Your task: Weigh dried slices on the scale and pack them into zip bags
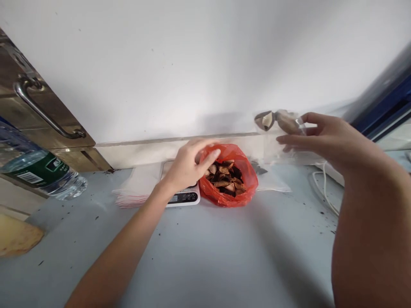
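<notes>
A red plastic bag stands open on the grey tabletop, with dried brown slices inside. My left hand has its thumb and fingers around the left rim of this bag. Up to the right, my right hand pinches a clear plastic bag in the air. Pale and brown dried pieces show at its top; whether they lie inside it is hard to make out. Partly under my left wrist sits a white kitchen scale with a small display and buttons.
Left of the scale lies a stack of clear zip bags; another clear bag lies right of the red one. A water bottle and a yellowish object are at left. A white cable runs at right. Behind rises a white wall.
</notes>
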Demonstrator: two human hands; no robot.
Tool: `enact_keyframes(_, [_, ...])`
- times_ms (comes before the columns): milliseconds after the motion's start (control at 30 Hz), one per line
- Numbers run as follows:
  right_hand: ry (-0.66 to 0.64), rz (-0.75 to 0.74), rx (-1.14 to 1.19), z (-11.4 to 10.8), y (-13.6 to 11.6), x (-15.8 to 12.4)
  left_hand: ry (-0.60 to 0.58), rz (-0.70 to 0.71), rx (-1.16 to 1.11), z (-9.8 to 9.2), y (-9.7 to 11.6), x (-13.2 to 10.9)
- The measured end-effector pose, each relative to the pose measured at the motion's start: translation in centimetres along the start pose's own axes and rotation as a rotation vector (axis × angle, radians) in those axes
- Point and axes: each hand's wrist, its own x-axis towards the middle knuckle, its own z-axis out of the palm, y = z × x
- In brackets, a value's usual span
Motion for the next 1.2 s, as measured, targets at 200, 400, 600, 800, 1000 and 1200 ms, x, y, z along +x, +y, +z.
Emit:
enact_keyframes(200, [-0.413,-0.226,0.050,3.9,-4.0,-0.5,-0.158,-0.321,-0.434,-1.6,0.6,0.1])
enact_keyframes(400, [-0.438,-0.046,0.019,6.9,-5.1,-0.4,-0.140,-0.278,-0.340,-3.8,0.1,-0.3])
enact_keyframes(600, [-0.701,0.042,0.377,7.9,-3.9,0.5,0.035,-0.363,-0.370,-5.9,-1.8,-0.5])
enact_keyframes(800, [-0.851,0.058,0.545,9.8,-3.8,0.4,0.148,-0.527,-0.160,-6.4,-3.3,-1.0])
enact_keyframes(1000, [-0.788,0.018,0.523,11.4,-4.6,-0.1,-0.032,-0.280,0.105,-6.0,-2.0,-1.3])
enact_keyframes(1200, [-0.693,0.013,0.517,12.2,-4.8,-0.5,-0.459,-0.199,-0.032,-5.1,-0.6,-1.5])
